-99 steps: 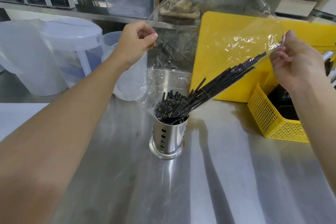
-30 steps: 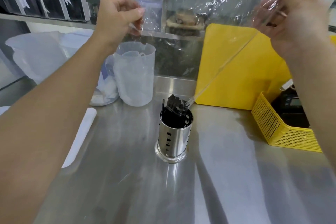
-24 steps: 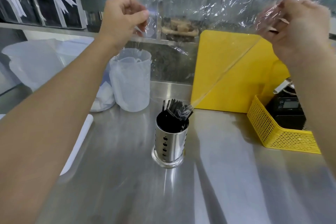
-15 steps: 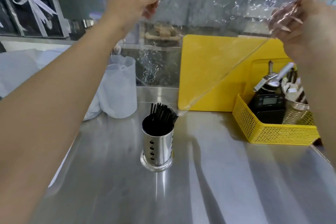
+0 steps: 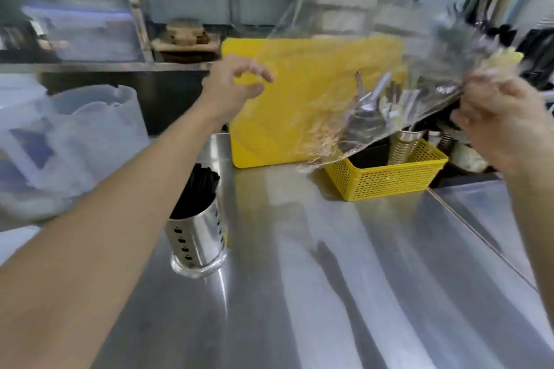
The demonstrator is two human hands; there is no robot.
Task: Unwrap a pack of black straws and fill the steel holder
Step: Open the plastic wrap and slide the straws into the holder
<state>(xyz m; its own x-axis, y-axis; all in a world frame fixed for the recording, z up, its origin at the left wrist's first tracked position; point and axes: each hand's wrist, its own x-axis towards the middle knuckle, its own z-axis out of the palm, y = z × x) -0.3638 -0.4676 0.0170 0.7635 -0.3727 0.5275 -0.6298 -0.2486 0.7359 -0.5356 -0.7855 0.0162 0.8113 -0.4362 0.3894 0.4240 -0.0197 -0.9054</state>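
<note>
Many black straws (image 5: 198,192) are standing in the steel holder (image 5: 198,241), which is resting on the steel counter (image 5: 344,278) toward its left edge, partly hidden by the left forearm. Farther back, the left hand (image 5: 232,90) is being held released and empty before the yellow board (image 5: 299,105), while the clear wrapper (image 5: 359,69) is being gripped by the clenched right hand (image 5: 500,126) above the yellow basket (image 5: 386,178) at the counter's far right corner.

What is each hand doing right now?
Left hand: open, holding nothing.
Right hand: closed on the wrapper.
</note>
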